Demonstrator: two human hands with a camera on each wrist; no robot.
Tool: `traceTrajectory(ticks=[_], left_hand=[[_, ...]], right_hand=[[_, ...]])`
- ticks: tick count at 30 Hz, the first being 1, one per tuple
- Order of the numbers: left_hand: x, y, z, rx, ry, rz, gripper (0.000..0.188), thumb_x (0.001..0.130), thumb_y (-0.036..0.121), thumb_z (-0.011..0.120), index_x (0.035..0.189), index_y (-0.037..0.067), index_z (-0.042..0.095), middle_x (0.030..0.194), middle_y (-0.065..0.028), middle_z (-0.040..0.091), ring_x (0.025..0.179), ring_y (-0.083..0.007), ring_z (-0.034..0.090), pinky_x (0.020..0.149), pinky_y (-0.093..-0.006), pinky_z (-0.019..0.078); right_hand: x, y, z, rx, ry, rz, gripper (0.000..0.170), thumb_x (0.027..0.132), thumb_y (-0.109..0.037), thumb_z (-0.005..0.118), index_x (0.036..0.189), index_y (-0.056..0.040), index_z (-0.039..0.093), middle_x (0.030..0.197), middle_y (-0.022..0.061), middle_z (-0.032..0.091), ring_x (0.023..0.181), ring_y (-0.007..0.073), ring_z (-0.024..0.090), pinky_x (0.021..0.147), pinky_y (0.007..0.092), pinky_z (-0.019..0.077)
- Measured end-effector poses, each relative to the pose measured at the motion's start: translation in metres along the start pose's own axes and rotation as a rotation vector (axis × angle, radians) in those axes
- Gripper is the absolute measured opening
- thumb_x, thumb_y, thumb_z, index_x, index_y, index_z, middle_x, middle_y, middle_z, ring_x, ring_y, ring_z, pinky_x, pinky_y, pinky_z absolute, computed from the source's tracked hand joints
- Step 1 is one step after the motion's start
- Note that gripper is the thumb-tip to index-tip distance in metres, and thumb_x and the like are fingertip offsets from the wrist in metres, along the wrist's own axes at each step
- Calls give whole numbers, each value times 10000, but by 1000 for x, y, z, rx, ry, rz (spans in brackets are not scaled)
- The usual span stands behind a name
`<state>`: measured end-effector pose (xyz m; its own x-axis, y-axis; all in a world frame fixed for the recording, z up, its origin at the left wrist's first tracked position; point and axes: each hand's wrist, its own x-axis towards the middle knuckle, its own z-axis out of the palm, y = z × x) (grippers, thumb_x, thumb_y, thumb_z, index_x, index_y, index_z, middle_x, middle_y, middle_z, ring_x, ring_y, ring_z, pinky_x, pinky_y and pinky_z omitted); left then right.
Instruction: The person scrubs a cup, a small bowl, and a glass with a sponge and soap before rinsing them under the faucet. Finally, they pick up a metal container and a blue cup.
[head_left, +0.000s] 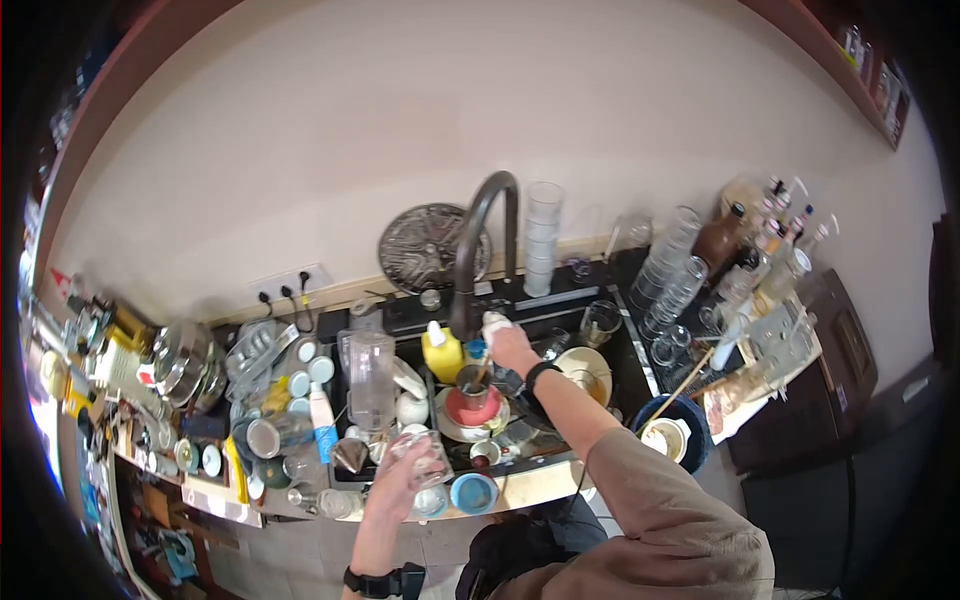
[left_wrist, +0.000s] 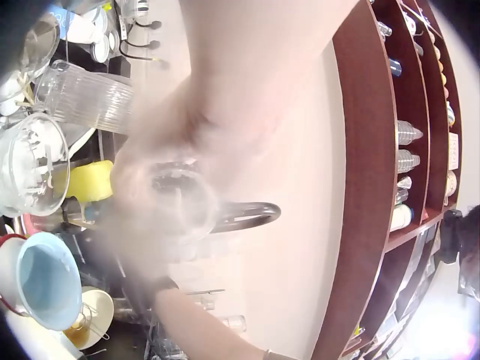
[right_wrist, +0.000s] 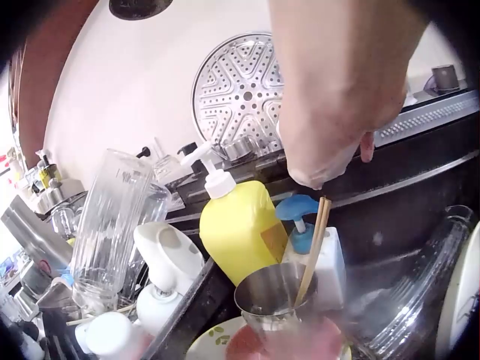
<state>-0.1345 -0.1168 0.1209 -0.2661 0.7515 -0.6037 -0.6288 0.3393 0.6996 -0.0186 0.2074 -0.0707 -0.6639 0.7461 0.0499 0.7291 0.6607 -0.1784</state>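
Near the sink's front edge, my left hand [head_left: 398, 478] grips a clear glass vessel [head_left: 432, 462]; in the left wrist view the hand [left_wrist: 139, 184] and the round glass [left_wrist: 187, 206] are blurred. My right hand [head_left: 512, 350] is beside the base of the dark faucet [head_left: 468, 250], its fingers curled round a white, soft-looking thing [head_left: 494, 322]. The right wrist view has this hand [right_wrist: 341, 112] from behind, above a blue-topped pump bottle [right_wrist: 330, 270], with most of its fingers hidden. What the white thing is, I cannot tell.
A yellow pump bottle [head_left: 441, 354], a metal cup [right_wrist: 276, 296] with chopsticks, and a red bowl [head_left: 472, 406] are in the sink. Stacked cups [head_left: 542, 240] stand behind it, glasses [head_left: 672, 290] at its right. A blue bowl [head_left: 474, 493] sits at the front edge.
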Motion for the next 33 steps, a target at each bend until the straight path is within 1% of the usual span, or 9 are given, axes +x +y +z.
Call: traceTrajectory(ticks=[5,8,12,16,22,24,27,32,33], left_hand=[[3,18,8,69,14,18,571,804,201,726,1242,89,377,955,-106,585,791,-239,631,678,-371,532],[22,22,16,130,39,32,561,805,205,725,1233,94,379,955,-105,581,772,-233,624,670,-372,529],[53,23,29,176,11,-10,586,781,246,749,1219,96,389,969,-94,560,774,-210,617,652,-357,542],[83,12,34,179,5,4,334,826,234,701,1069,77,535,903,-86,586,757,-247,649,637,-401,573],[92,14,38,199,-32,4,336,822,257,701,1064,80,548,859,-79,597,750,-239,640,634,-384,561],[88,19,33,197,-40,-3,382,807,269,715,1085,80,534,887,-83,584,759,-229,634,630,-368,557],[76,34,21,189,-43,-22,483,778,287,745,1134,70,501,925,-85,562,768,-210,620,621,-339,555],[42,61,18,348,36,49,466,812,342,704,1129,55,519,908,-69,562,746,-183,611,630,-318,551],[39,65,18,369,4,38,442,826,340,689,1128,53,544,940,-67,573,760,-174,615,636,-309,545]], right_hand=[[-15,-22,-31,187,-125,99,295,770,-240,600,1025,-100,642,1004,152,667,978,288,632,829,436,470],[-10,-31,11,664,245,38,258,810,-257,566,894,-29,652,749,150,666,724,290,669,641,408,521],[-35,-71,-15,1608,-180,245,257,898,-230,533,735,-39,588,533,24,539,432,108,527,407,258,394],[-35,-91,-26,1647,-184,360,347,945,-332,522,712,-76,533,512,-5,496,412,87,443,385,269,301],[-19,-104,-37,1574,-29,355,358,930,-347,560,686,-87,541,519,-23,473,441,67,413,414,276,296],[-14,-94,-46,1464,-182,343,235,879,-277,597,841,-46,569,593,1,552,510,86,508,459,260,382],[-14,-92,-53,1730,-79,339,168,842,-205,636,867,-47,587,704,4,599,586,95,547,514,256,432],[-27,-85,-77,1586,239,126,425,795,-224,732,1117,-39,525,941,37,627,813,101,583,726,263,479],[-33,-84,-97,1469,167,153,488,777,-239,761,1139,-30,510,967,38,625,841,114,586,771,271,482]])
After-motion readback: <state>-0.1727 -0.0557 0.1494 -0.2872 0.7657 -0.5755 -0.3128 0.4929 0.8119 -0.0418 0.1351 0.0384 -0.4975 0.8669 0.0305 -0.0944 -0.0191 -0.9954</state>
